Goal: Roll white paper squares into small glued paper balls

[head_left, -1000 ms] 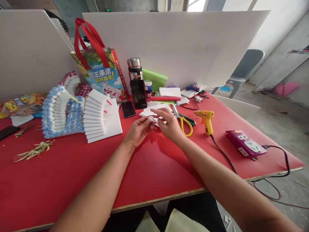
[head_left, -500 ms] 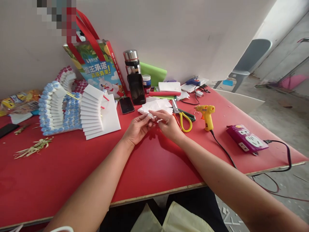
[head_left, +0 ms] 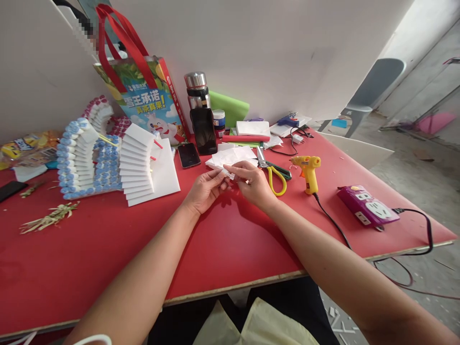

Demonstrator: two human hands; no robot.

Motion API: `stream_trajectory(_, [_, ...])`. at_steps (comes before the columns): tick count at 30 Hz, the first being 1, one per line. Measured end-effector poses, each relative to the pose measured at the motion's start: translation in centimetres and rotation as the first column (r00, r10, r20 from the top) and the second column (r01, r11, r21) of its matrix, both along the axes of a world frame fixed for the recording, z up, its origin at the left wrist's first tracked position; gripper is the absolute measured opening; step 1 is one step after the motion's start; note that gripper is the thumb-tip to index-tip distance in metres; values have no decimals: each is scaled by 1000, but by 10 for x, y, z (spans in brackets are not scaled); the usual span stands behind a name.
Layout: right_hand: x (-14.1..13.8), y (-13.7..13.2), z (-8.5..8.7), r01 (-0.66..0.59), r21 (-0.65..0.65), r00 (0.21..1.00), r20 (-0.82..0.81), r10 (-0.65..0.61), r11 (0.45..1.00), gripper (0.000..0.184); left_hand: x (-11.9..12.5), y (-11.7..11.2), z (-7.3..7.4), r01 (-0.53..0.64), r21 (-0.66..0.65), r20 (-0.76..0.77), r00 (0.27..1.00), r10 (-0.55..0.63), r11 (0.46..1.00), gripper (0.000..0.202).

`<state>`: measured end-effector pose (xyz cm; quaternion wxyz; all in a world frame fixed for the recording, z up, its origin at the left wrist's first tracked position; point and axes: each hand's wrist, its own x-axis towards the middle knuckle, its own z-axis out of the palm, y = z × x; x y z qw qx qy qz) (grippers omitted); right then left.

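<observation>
The left hand (head_left: 204,192) and right hand (head_left: 256,186) pinch a white scrap (head_left: 227,174), seemingly unfinished, papers (head_left: 233,154) just beyond their fingers (head_left: 216,179), an assembled white stack (head_left: 136,165) leftward.

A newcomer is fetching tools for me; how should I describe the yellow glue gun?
On the red table, look right of the right hand, between the yellow-handled scissors and the purple power strip. There lies the yellow glue gun; its solid pistol shape sets it apart from the scissors' open loops.
</observation>
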<state>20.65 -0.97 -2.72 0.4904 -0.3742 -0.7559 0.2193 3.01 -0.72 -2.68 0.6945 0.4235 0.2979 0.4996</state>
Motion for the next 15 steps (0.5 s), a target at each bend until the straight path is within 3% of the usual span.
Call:
stream_trajectory(8, [2, 1, -1, 47, 32, 995, 91, -49, 998, 55, 2, -2, 2, -50, 59, -133, 989, 57, 997, 28])
stream_trajectory(15, [1, 2, -1, 19, 5, 999, 31, -19, 1000, 51, 2, -4, 5, -124, 159, -297, 940, 167, 979, 32])
